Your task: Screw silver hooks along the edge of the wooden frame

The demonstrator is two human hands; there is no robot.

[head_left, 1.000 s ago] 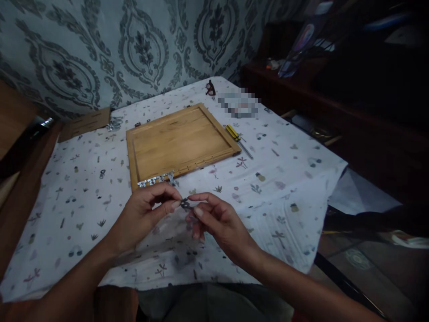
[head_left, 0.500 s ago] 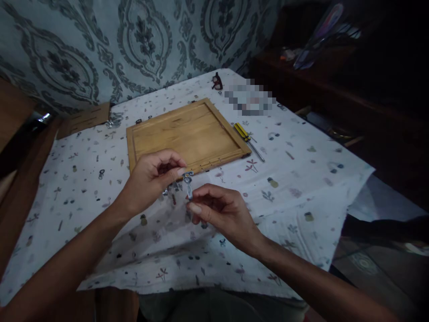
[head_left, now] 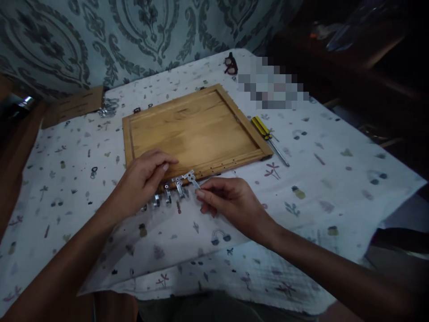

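Observation:
My right hand [head_left: 231, 203] pinches the shank of a small silver metal hook [head_left: 191, 177] between thumb and fingers. The hook's T-shaped plate lies at the near edge of a framed wooden panel [head_left: 187, 129]. Just left of it, several similar hooks [head_left: 180, 188] line that edge, their curved ends hanging outward over the cloth. Over the panel's near left corner lies my left hand [head_left: 144, 179], index finger stretched out and thumb just below it. I see nothing in its fingers; its other fingers are hidden. Small dark holes dot the near rail right of the held hook.
A yellow-handled screwdriver [head_left: 270, 139] lies along the panel's right side. Dark glasses [head_left: 231, 64] and a blurred-out patch are at the back right. Several shiny metal pieces [head_left: 109, 107] sit beside cardboard [head_left: 75, 107] at the back left. A printed white cloth [head_left: 295, 241] covers the table.
My left hand has let go of the hook's plate and moved back left over the panel. My right hand has brought the hook down to the panel's near edge. The view has shifted.

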